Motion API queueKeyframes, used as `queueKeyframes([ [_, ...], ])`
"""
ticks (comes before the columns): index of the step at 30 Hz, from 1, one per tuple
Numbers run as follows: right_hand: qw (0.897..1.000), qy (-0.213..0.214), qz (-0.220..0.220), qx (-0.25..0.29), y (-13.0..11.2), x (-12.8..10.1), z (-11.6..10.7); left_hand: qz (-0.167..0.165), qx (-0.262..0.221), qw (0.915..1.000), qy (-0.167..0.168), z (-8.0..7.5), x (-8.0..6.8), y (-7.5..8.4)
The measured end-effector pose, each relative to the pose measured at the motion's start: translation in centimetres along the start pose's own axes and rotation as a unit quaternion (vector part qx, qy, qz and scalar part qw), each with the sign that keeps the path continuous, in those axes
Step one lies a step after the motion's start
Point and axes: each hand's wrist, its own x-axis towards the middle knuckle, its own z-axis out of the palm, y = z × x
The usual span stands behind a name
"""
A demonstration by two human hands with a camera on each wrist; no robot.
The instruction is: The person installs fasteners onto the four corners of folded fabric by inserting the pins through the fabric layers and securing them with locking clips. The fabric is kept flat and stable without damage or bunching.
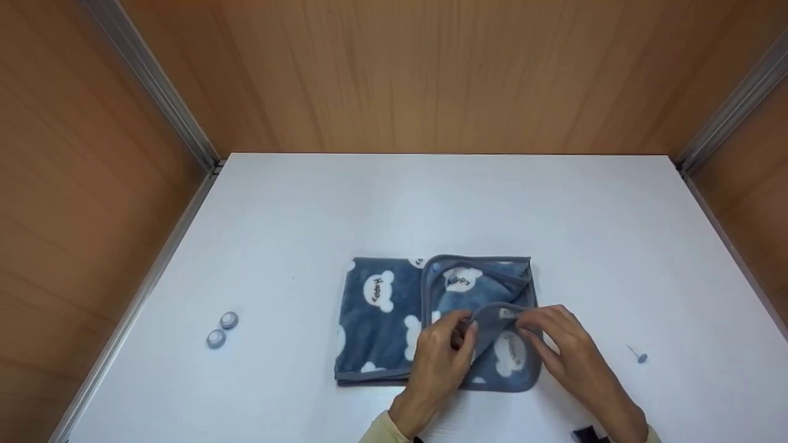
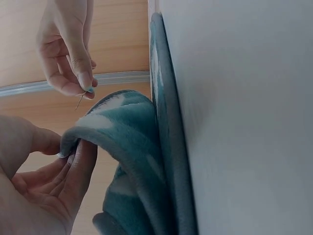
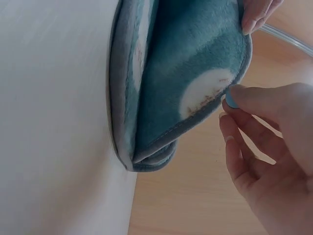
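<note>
Head view: right hand point(image 1: 566, 347) hides one pinched pin point(image 2: 81, 99) — left hand point(image 1: 438, 357) pinches one folded blanket point(image 1: 378, 329); two round pieces point(image 1: 229, 320) lie left.

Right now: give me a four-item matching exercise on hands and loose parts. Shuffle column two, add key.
Column one
1. Left hand
2. Right hand
3. Two round caps
4. Loose pin

Column two
A. On the white table, right of the bear-print blanket
B. Pinching the blanket's edge
C. On the table, left of the blanket
D. Pinching a second blue-headed pin

Pairs: 1-B, 2-D, 3-C, 4-A
</note>
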Motion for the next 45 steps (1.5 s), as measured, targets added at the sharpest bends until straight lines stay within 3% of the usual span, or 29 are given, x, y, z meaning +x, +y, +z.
queueKeyframes([
  [14, 0.999, -0.014, -0.033, 0.035, -0.7, 0.0, 0.7, 0.022, 0.026, 0.9994, 0.006, 0.1, -0.1, -0.1],
  [22, 0.998, -0.023, -0.044, 0.047, -0.8, 0.0, 1.1, 0.03, 0.038, 0.9987, -0.012, -0.1, -0.2, 0.1],
  [28, 0.997, -0.025, -0.03, 0.059, -0.8, -0.1, 1.3, 0.053, 0.057, 0.9964, -0.034, -0.1, -0.3, 0.1],
  [35, 0.996, -0.02, -0.009, 0.081, -0.8, -0.4, 1.5, 0.087, 0.081, 0.9922, -0.037, 0.0, -0.4, 0.0],
  [42, 0.996, -0.009, -0.03, 0.079, -0.5, -0.5, 1.6, 0.125, 0.104, 0.9865, -0.021, 0.1, -0.4, -0.2],
  [45, 0.996, 0.003, -0.042, 0.083, -0.4, -0.4, 1.7, 0.128, 0.113, 0.9849, -0.029, 0.1, -0.5, -0.1],
])
